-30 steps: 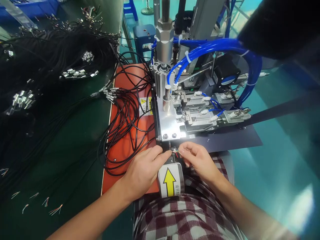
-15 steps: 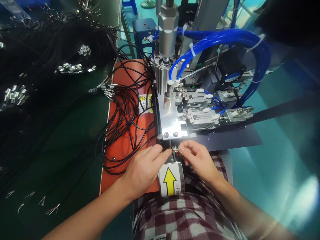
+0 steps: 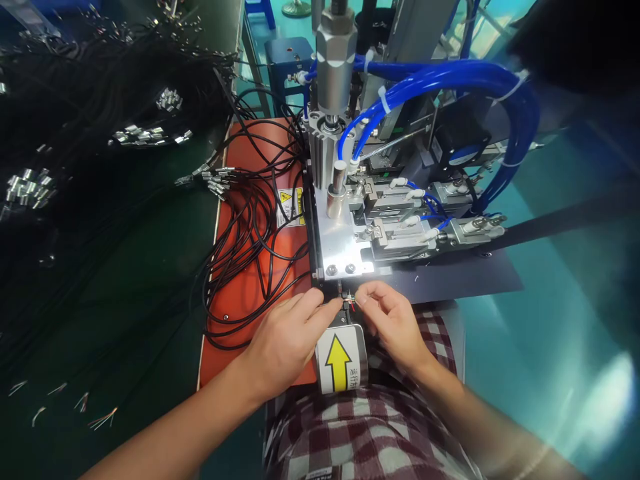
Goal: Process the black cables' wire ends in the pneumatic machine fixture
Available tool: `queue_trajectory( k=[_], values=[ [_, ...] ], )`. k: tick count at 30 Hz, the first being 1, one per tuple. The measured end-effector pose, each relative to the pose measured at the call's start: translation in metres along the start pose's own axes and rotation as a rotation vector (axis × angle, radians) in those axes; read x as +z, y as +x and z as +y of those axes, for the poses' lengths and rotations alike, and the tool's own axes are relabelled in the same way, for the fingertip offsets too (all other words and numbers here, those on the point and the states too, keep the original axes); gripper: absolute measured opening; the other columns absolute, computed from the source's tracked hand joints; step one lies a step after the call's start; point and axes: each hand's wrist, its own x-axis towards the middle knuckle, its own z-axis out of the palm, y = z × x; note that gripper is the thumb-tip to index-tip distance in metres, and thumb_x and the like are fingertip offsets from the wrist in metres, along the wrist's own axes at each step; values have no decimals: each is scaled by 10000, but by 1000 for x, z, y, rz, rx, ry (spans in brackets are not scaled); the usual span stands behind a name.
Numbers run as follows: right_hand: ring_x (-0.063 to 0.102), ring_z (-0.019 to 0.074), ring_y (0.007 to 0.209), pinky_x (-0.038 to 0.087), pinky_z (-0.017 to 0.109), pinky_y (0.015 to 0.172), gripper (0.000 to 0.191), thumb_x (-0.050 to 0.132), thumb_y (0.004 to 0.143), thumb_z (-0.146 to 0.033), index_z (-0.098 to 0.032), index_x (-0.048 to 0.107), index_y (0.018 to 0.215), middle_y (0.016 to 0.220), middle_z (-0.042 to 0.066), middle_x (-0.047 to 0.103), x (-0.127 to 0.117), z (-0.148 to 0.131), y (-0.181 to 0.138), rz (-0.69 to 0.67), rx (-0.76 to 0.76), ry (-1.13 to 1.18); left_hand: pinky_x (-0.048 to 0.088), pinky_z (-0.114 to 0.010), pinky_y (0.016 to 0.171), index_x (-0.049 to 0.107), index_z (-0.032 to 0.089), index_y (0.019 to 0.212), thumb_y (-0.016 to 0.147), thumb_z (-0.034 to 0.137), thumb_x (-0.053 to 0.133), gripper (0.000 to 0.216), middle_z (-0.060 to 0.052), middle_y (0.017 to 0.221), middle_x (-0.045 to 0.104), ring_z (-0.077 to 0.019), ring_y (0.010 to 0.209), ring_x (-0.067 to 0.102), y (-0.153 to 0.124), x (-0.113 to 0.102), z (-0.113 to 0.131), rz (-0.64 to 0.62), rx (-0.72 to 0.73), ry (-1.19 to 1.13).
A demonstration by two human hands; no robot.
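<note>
The right hand (image 3: 393, 323) pinches fine wires (image 3: 352, 300) — its grip closed at thumb and forefinger — between the metal plate (image 3: 343, 243) and the yellow arrow (image 3: 339, 363). The left hand (image 3: 287, 333) reaches just beside them; whether its grip holds anything, I cannot tell.

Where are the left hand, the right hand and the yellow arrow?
Left hand (image 3: 287, 333): head view, back of the hand.
Right hand (image 3: 396, 328): head view, near the thumb's base.
Yellow arrow (image 3: 340, 371): head view, on its shaft.

We are seeing glare whitening the metal plate (image 3: 341, 241) and the near-right floor (image 3: 595, 407), while dimness is swallowing the far-left black cables (image 3: 115, 87) and the far-right dark shape (image 3: 580, 47) is blurring.
</note>
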Motion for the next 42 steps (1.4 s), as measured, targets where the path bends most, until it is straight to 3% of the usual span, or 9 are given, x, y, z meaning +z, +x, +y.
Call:
queue_trajectory(
  k=[14, 21, 29, 42],
  values=[
    [329, 66, 415, 245, 210, 401, 145, 563, 824, -290, -187, 530, 729, 548, -71, 418, 0, -4, 0, 5, 44, 3, 510, -270, 549, 641, 64, 1065, 920, 105, 364, 315, -78, 765, 572, -173, 631, 572, 1, -1, -2, -2, 16, -10],
    [385, 96, 521, 321, 231, 481, 123, 537, 872, -256, -197, 536, 764, 646, -38, 460, 3, 9, -4, 91, -215, -139, 508, -283, 558, 639, 67, 1073, 920, 111, 366, 317, -78, 779, 566, -180, 642, 565, 2, 0, -1, -14, 1, -26],
    [289, 42, 387, 194, 207, 396, 171, 571, 868, -285, -183, 543, 734, 511, -90, 400, 0, 3, 0, -38, 106, 169, 505, -271, 551, 647, 65, 1060, 899, 77, 378, 314, -78, 778, 564, -174, 636, 563, 2, -1, -1, -12, 2, -17],
    [335, 77, 406, 242, 220, 401, 238, 587, 847, -405, -204, 499, 757, 505, -87, 391, -1, -1, -2, -50, 27, 45, 519, -269, 584, 623, 83, 1094, 905, 86, 372, 315, -71, 811, 563, -164, 674, 562, 0, 1, -3, -2, -13, -45]
  ],
)
